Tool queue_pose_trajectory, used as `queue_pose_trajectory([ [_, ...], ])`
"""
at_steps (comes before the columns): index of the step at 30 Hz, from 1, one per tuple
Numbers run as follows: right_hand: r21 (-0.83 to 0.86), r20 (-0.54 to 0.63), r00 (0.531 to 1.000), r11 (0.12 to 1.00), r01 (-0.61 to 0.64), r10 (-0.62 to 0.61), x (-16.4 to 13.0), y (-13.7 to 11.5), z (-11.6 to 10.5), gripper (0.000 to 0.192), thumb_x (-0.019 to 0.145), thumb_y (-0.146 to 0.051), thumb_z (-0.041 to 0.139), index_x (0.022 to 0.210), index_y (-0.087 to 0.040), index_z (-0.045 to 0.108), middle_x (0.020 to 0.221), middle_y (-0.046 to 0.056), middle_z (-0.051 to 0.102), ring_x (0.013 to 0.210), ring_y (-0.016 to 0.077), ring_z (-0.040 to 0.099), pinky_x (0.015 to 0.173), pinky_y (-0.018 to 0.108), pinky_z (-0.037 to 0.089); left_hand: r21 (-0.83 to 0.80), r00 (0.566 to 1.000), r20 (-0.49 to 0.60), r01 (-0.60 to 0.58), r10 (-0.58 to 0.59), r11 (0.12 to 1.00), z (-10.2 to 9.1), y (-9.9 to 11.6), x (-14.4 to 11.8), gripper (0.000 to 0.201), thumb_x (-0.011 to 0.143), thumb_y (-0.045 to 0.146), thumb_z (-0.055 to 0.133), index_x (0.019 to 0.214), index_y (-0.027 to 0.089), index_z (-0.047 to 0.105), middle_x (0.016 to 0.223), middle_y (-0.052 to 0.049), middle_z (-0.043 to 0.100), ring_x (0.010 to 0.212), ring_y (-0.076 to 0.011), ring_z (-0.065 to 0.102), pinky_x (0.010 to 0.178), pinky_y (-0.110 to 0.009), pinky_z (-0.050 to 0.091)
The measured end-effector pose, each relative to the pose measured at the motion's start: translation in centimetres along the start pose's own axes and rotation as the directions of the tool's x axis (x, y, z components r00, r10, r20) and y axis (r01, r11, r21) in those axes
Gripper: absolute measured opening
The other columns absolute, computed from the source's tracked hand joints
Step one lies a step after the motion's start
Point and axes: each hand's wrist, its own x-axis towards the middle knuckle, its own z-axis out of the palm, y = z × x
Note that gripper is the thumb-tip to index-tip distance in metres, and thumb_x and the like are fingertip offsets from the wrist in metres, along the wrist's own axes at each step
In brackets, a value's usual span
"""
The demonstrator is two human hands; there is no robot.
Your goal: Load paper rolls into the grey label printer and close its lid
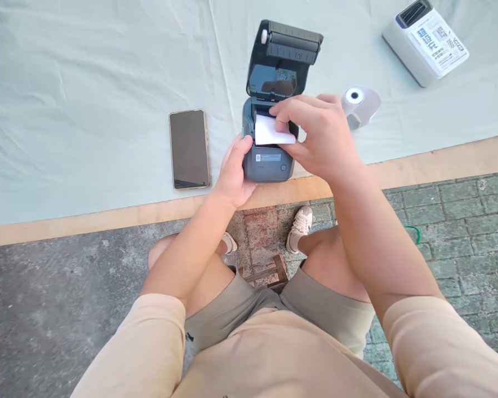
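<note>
White paper strip (269,131) sits pinched in your right hand (321,138), over the open dark grey plastic printer (269,160). Your left hand (234,174) wraps the printer's side; keep it steady and the paper straight. Left of that hand lies a black flat phone (190,148). Your fingers hide the roll inside.
</note>
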Motion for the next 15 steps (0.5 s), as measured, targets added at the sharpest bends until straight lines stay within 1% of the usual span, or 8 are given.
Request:
queue_pose_trajectory([
  [2, -0.012, 0.011, 0.998, 0.998, 0.055, -0.055, -0.2, 0.2, -0.1, 0.015, 0.098, -0.029, 0.058, 0.097, -0.035, 0.071, 0.12, 0.0, 0.085, 0.125, 0.0332, 0.074, 0.112, 0.066, 0.046, -0.014, 1.0, -0.004, -0.001, 0.001, 1.0, 0.1, 0.2, -0.1, 0.048, 0.092, 0.072, 0.069, 0.104, 0.025, 0.066, 0.119, -0.009, 0.082, 0.151, -0.0378, 0.066, 0.109, -0.047, 0.068],
  [4, 0.022, 0.011, 0.993, 0.993, 0.117, -0.117, -0.5, 0.4, 0.0, 0.02, 0.101, -0.038, 0.058, 0.099, -0.037, 0.077, 0.123, 0.0, 0.085, 0.137, 0.0362, 0.069, 0.116, 0.069, 0.041, -0.029, 1.0, 0.012, -0.011, 0.011, 1.0, 0.0, 0.4, -0.2, 0.048, 0.092, 0.071, 0.067, 0.104, 0.025, 0.068, 0.123, -0.009, 0.082, 0.153, -0.0376, 0.063, 0.11, -0.047, 0.068],
  [7, 0.082, 0.021, 0.987, 0.984, 0.16, -0.162, -0.9, 0.8, 0.3, 0.018, 0.095, -0.052, 0.07, 0.099, -0.038, 0.08, 0.123, 0.001, 0.084, 0.145, 0.0407, 0.061, 0.122, 0.071, 0.038, -0.015, 0.998, 0.049, -0.027, 0.028, 1.0, -0.2, 0.6, -0.3, 0.045, 0.085, 0.065, 0.077, 0.107, 0.027, 0.069, 0.127, -0.008, 0.081, 0.158, -0.0371, 0.058, 0.115, -0.044, 0.065],
  [9, 0.124, -0.013, 0.987, 0.979, 0.162, -0.162, -1.0, 1.0, 0.5, 0.028, 0.093, -0.063, 0.07, 0.095, -0.036, 0.079, 0.114, 0.004, 0.083, 0.143, 0.0407, 0.062, 0.122, 0.07, 0.041, 0.002, 0.998, 0.054, -0.031, 0.031, 1.0, -0.4, 0.6, -0.3, 0.046, 0.077, 0.057, 0.086, 0.109, 0.028, 0.069, 0.126, -0.008, 0.082, 0.159, -0.0379, 0.057, 0.117, -0.045, 0.063],
  [10, 0.152, -0.056, 0.988, 0.977, 0.152, -0.145, -0.9, 1.1, 0.7, 0.033, 0.094, -0.067, 0.067, 0.09, -0.035, 0.076, 0.107, 0.005, 0.082, 0.137, 0.0393, 0.064, 0.121, 0.068, 0.044, 0.007, 0.998, 0.054, -0.034, 0.034, 0.999, -0.5, 0.5, -0.3, 0.05, 0.073, 0.054, 0.089, 0.11, 0.028, 0.068, 0.125, -0.008, 0.082, 0.159, -0.0389, 0.057, 0.118, -0.046, 0.062],
  [12, 0.228, -0.222, 0.972, 0.965, 0.129, -0.078, -0.8, 1.2, 1.0, 0.04, 0.1, -0.067, 0.056, 0.081, -0.032, 0.064, 0.092, 0.007, 0.073, 0.117, 0.035, 0.07, 0.114, 0.063, 0.051, 0.014, 0.997, 0.063, -0.046, 0.045, 0.999, -0.7, 0.3, -0.3, 0.058, 0.068, 0.052, 0.094, 0.113, 0.027, 0.067, 0.124, -0.009, 0.082, 0.158, -0.0405, 0.057, 0.119, -0.049, 0.062],
  [14, 0.321, -0.437, 0.9, 0.936, 0.145, 0.01, -0.5, 1.3, 1.3, 0.033, 0.1, -0.062, 0.054, 0.087, -0.031, 0.053, 0.093, 0.007, 0.064, 0.107, 0.0316, 0.069, 0.106, 0.058, 0.056, 0.024, 0.995, 0.076, -0.063, 0.061, 0.998, -0.8, 0.0, -0.3, 0.066, 0.064, 0.052, 0.097, 0.116, 0.026, 0.066, 0.124, -0.01, 0.081, 0.159, -0.0414, 0.057, 0.118, -0.051, 0.062],
  [15, 0.37, -0.51, 0.859, 0.914, 0.168, 0.049, -0.3, 1.3, 1.4, 0.025, 0.099, -0.057, 0.055, 0.096, -0.032, 0.052, 0.103, 0.008, 0.063, 0.113, 0.0308, 0.068, 0.106, 0.056, 0.057, 0.03, 0.994, 0.083, -0.073, 0.071, 0.997, -0.9, -0.1, -0.4, 0.068, 0.062, 0.052, 0.099, 0.116, 0.026, 0.067, 0.123, -0.01, 0.081, 0.159, -0.0414, 0.056, 0.118, -0.051, 0.062],
])
